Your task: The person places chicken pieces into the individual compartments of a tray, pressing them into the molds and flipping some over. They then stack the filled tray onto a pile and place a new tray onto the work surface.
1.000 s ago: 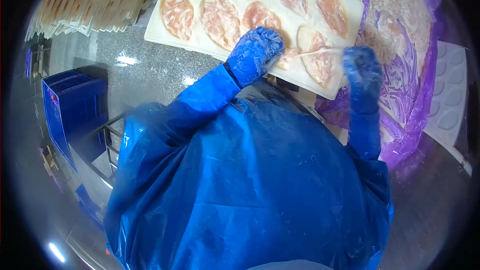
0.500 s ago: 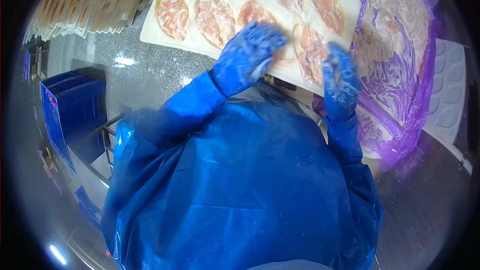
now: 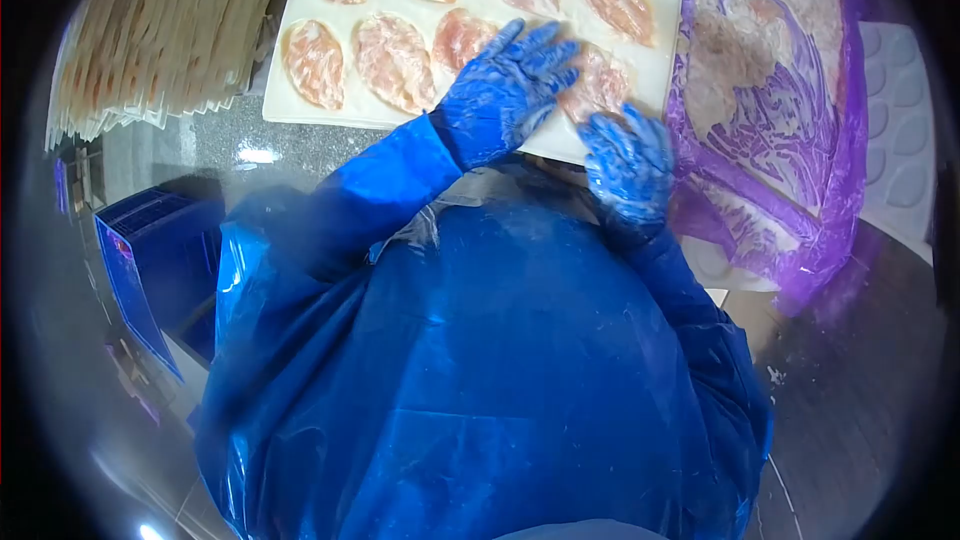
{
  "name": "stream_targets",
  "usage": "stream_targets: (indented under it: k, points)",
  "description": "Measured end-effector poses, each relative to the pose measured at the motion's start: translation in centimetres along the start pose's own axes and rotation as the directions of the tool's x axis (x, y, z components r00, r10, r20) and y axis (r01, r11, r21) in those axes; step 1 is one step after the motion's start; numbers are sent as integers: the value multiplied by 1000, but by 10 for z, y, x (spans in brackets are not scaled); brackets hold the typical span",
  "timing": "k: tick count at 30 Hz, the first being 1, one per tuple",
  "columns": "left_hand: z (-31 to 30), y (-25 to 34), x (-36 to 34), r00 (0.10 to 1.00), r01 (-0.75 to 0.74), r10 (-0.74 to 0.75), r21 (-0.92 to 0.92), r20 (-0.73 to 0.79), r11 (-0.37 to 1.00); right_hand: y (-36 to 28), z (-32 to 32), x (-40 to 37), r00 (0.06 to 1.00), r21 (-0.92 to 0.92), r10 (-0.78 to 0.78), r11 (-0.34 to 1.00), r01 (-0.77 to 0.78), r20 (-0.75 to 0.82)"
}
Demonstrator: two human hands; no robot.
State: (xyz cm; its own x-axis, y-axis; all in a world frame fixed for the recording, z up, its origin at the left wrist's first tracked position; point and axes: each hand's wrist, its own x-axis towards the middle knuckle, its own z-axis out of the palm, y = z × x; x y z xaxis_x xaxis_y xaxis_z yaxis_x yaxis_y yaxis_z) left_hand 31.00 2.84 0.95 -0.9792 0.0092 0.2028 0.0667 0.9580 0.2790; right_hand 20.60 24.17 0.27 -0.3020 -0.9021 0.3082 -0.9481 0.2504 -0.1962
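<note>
A white tray point(image 3: 655, 70) holds several raw, pale pink chicken fillets in leaf-shaped hollows, in two rows. My left hand point(image 3: 510, 90), in a wet blue glove, lies flat with its fingers spread. It partly covers one near-row fillet point(image 3: 462, 38) and its fingertips reach the left side of the rightmost near-row fillet point(image 3: 600, 85). At that same fillet's near end is my right hand point(image 3: 630, 160), also gloved in blue, open with its fingers apart and the fingertips touching the meat. Neither hand grips anything.
To the right of the tray a purple plastic liner point(image 3: 850, 140) holds a mass of raw meat point(image 3: 735, 50). Beyond it stands a light tray with moulded hollows point(image 3: 900, 130). Stacked white trays point(image 3: 165, 40) are at the upper left, and a blue crate point(image 3: 150, 260) is lower left.
My right hand has moved left, from beside the rightmost near-row fillet onto its near end. My left hand's fingers have spread flatter. The view has shifted slightly.
</note>
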Motion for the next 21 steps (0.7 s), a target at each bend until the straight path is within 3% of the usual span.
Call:
stream_targets:
  k: [1,3,4,5,7,9,13,15,17,19,21]
  points:
    - [-2,0,-1,1000,2,-2,-3,6,1000,1,-4,0,1000,4,3,1000,-3,4]
    - [-2,1,-3,996,-11,-9,-221,-89,975,3,-15,1,993,94,86,992,-79,-75]
    - [1,12,-3,996,-3,-1,-47,-91,999,2,-13,9,992,86,66,995,-57,-107]
    - [4,15,-2,996,-6,2,-48,-90,999,-2,-11,18,992,85,70,995,-61,-107]
    - [6,18,4,990,118,-126,-133,-60,984,-9,-8,35,971,48,238,970,-237,-7]
    - [5,18,12,987,120,-136,-164,-84,979,-6,-5,39,977,63,210,976,-207,-46]
    - [-6,16,24,991,127,-121,-148,49,981,0,-12,43,985,63,170,984,-169,-7]
    - [-2,21,23,995,16,-25,-97,-99,995,5,-14,39,990,91,139,986,-137,-25]
    - [-2,26,24,999,26,-32,-132,-44,991,15,-18,32,993,382,115,917,-115,22]
    - [7,30,23,971,-28,-31,-239,-238,971,22,-35,36,997,418,71,905,-82,42]
    - [-4,35,31,973,-15,-58,-316,-222,949,26,-59,48,998,445,36,894,-58,57]
